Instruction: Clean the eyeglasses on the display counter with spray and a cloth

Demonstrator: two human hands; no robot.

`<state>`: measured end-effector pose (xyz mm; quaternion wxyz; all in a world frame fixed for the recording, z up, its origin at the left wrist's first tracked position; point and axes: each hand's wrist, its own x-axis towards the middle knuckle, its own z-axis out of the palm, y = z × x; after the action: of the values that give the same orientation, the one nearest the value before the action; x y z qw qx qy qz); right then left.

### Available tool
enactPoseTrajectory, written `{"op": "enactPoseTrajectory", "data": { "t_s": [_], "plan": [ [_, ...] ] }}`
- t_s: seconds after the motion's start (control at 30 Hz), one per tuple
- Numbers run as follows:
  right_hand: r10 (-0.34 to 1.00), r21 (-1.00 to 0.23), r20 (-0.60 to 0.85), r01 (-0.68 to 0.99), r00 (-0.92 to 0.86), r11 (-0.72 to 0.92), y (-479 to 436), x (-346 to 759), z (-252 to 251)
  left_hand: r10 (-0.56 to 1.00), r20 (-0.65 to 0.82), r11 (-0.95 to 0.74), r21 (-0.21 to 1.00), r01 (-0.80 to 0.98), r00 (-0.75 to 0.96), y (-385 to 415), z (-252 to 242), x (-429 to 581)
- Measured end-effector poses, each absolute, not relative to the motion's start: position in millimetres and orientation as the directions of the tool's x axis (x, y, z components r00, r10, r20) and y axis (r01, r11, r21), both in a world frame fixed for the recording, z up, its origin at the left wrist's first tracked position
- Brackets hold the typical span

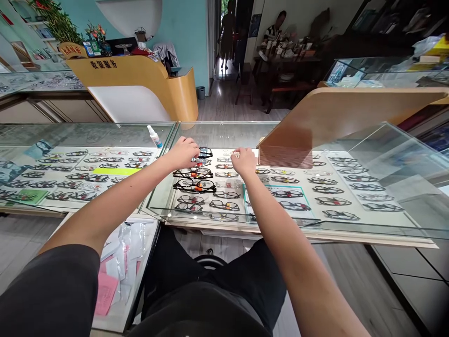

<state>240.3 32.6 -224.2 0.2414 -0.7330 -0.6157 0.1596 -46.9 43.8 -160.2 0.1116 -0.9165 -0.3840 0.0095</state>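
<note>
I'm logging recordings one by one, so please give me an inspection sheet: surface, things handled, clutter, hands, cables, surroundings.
Surface: glass display case, rows of eyeglasses inside.
Things: dark-framed pair beside the left hand; small pale item at the right hand.
Clutter: white bottle; clear packets and pink packet, lower left.
Hands: both extended to the case; grips unclear.
Cables: nothing seen.
Surroundings: yellow-brown counter; person in doorway, another person to the right.

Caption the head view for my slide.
Left hand and right hand over a glass counter lined with eyeglasses, a white bottle to the left.
</note>
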Motion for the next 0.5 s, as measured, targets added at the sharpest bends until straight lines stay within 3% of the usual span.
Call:
{"op": "enactPoseTrajectory", "data": {
  "t_s": [0.2, 0.3, 0.5],
  "plan": [
    [0.980, -0.547, 0.053, 0.826, 0.194, -0.134, 30.8, 239.5, -221.7, 0.688, 0.142, -0.680, -0.217, 0.701, 0.711, 41.1, -155.4, -46.8],
    [0.981, -0.548, 0.045, 0.825, 0.188, -0.133, 29.7, 239.7, -220.0, 0.691, 0.089, -0.675, -0.276, 0.684, 0.718, 38.1, -154.8, -45.2],
    [0.983, -0.553, 0.027, 0.822, 0.184, -0.139, 27.5, 239.4, -217.0, 0.707, 0.048, -0.681, -0.224, 0.697, 0.706, 33.3, -155.4, -44.9]
  ]
}}
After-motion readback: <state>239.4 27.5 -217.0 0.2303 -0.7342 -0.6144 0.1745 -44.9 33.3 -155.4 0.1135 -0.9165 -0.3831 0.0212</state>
